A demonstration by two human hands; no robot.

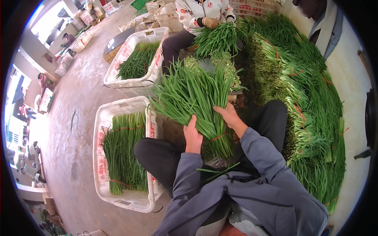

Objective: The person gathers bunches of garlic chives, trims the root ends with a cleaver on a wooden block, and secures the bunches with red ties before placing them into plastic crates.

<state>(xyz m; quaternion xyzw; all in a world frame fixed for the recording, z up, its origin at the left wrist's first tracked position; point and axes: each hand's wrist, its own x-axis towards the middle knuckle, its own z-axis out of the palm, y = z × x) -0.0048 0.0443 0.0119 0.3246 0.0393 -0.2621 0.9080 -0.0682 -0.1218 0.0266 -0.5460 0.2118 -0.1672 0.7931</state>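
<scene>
A large bunch of green garlic chives (192, 94) is held between my two hands, above my knees. Its leaves fan out away from me, and a red tie (218, 137) circles it near the cut ends, which point back toward my lap. My left hand (193, 135) grips the left side with the thumb up along the leaves. On the right side, my right hand (230, 116) holds the bunch with its thumb pressed on top. A few loose leaves (220, 171) lie across my lap.
Left of my knee stands a white plastic crate (99, 177) with tied chive bundles; another crate (110, 75) stands beyond it. Stacked chives (313, 118) line the wall at right. Opposite sits a person (203, 14) whose gloved hand (210, 22) holds chives (218, 38).
</scene>
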